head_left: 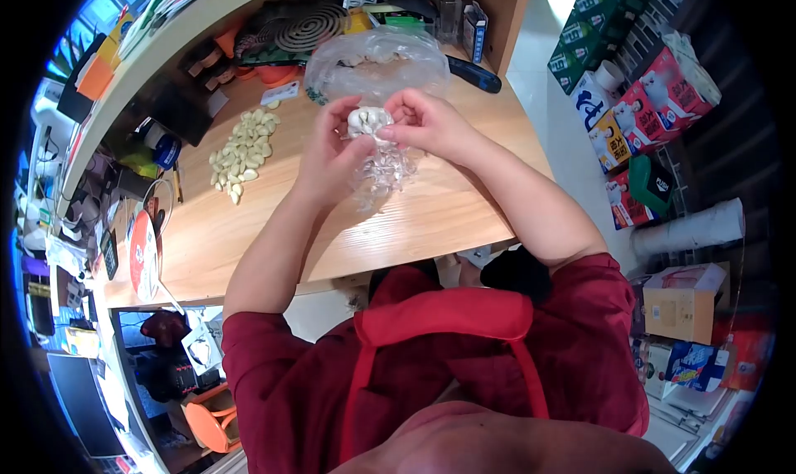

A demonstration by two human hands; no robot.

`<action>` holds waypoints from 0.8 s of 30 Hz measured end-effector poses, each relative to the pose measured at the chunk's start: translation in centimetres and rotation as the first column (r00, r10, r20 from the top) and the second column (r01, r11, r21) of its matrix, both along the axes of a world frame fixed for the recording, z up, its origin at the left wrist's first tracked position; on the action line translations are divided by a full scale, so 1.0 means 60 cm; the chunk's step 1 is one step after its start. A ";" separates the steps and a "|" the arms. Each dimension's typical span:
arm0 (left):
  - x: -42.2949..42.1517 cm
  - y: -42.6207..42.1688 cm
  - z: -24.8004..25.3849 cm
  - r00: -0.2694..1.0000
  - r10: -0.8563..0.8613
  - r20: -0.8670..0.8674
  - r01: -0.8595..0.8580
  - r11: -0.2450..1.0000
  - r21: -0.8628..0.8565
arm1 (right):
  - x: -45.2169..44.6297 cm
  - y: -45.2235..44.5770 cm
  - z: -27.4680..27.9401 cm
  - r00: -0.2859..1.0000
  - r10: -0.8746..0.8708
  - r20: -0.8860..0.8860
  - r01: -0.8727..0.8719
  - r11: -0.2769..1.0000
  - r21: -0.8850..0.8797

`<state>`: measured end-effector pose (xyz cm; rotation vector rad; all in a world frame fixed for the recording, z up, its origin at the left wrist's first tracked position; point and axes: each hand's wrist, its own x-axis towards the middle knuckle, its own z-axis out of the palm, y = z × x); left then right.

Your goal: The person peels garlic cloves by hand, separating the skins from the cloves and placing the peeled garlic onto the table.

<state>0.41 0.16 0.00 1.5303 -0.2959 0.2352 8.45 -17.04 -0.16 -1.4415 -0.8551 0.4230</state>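
Near the front edge of the desk [398, 229], loose skins [386, 171] were strewn in a small heap. The garlic [367, 121] was held just past most of them, between the two hands, with its pale cloves facing up. By the left hand [334, 152], it was gripped from the left, the thumb laid along the near side and the fingers curled. By the right hand [429, 126], it was pinched from the right, the thumb pressed to its near side and the index finger arched above. Neither hand was spread. To the left, well apart from the garlic, peeled cloves [243, 149] were gathered in a loose pile. Beyond the hands, a clear bag [377, 64] was seen crumpled, with a dark handle [475, 74] to its right. The left fingertips were partly hidden, the garlic's underside was covered, and the bag's contents could not be made out.
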 end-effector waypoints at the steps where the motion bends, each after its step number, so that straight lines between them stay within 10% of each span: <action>1: -0.003 -0.004 0.006 1.000 0.012 -0.019 -0.012 1.000 -0.001 | 0.001 0.000 -0.001 0.987 -0.054 0.150 0.066 0.995 -0.071; 10: 0.006 0.015 -0.022 0.993 -0.027 -0.118 0.037 0.995 0.089 | -0.009 0.006 -0.007 0.868 -0.142 0.475 0.230 0.964 -0.133; 16: -0.012 -0.012 0.010 0.964 0.072 0.256 -0.234 0.687 0.688 | -0.021 0.009 -0.008 0.877 -0.105 0.469 0.230 0.949 -0.217; 24: -0.029 -0.027 0.003 0.940 0.127 0.317 -0.305 0.731 0.611 | -0.061 0.011 0.010 0.716 -0.158 0.680 0.384 0.903 -0.195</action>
